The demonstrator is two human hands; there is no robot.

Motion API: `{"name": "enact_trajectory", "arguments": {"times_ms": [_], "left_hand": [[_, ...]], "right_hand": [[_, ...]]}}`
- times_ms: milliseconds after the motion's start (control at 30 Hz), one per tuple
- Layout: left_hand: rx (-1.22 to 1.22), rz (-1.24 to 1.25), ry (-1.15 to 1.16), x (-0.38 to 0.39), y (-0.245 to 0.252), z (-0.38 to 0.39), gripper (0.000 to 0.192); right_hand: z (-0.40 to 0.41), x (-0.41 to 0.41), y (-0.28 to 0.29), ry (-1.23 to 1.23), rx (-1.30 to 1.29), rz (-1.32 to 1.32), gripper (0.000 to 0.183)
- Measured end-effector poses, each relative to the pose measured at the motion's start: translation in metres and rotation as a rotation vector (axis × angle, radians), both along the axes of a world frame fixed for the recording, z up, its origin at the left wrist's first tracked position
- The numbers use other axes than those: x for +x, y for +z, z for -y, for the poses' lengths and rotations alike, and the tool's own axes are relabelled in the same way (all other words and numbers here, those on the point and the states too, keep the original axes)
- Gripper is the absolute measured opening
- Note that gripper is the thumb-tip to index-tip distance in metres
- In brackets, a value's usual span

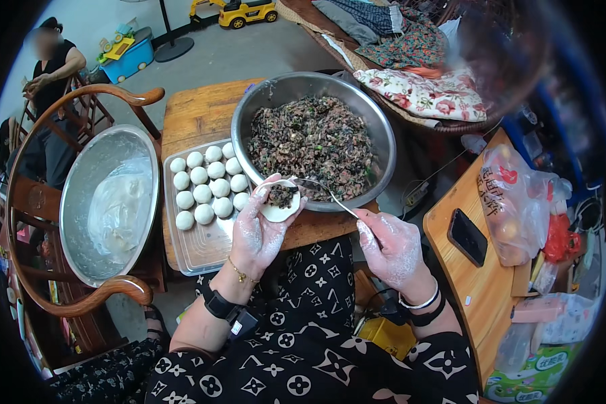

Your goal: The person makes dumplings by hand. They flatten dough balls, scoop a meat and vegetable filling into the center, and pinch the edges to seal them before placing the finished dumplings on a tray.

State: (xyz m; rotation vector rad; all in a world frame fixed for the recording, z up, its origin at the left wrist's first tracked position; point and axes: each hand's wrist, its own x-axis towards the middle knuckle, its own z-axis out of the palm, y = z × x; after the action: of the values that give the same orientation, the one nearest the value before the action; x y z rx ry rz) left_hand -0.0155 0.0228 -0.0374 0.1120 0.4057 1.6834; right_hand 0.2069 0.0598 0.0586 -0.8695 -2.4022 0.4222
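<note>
Dusted with white flour, my left hand [260,237] cups a round dough wrapper [284,213] with a dark lump of minced filling [282,196] on it. My right hand [390,247] grips the handle of a metal spoon [339,202]. The spoon's bowl end reaches over the filling's edge, beside the wrapper. Just beyond both hands stands a large steel basin [390,151] of minced meat and dark greens [310,144]. A clear plastic tray [202,252] left of my left hand holds rows of white dough balls [202,194].
A second steel basin [70,212] with a plastic-covered mass sits on a wooden armchair [131,289] to the left. Basin and tray rest on a wooden table [192,108]. At right, another table [459,275] bears a phone [467,237] and bags. A person [55,96] sits far left.
</note>
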Motion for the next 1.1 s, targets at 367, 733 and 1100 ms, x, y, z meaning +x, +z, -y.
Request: {"name": "enact_trajectory", "arguments": {"times_ms": [367, 733, 1100], "left_hand": [[0.04, -0.023, -0.017, 0.005, -0.002, 0.001, 0.036], [0.06, 0.022, 0.002, 0.007, 0.0, -0.002, 0.039], [0.09, 0.145, -0.035, 0.009, 0.013, 0.0, 0.037]], "right_hand": [[0.011, -0.011, -0.017, 0.017, 0.048, 0.06, 0.029], [0.019, -0.014, -0.019, 0.016, 0.086, 0.074, 0.032], [0.017, -0.015, -0.014, 0.009, -0.187, -0.128, 0.027]]}}
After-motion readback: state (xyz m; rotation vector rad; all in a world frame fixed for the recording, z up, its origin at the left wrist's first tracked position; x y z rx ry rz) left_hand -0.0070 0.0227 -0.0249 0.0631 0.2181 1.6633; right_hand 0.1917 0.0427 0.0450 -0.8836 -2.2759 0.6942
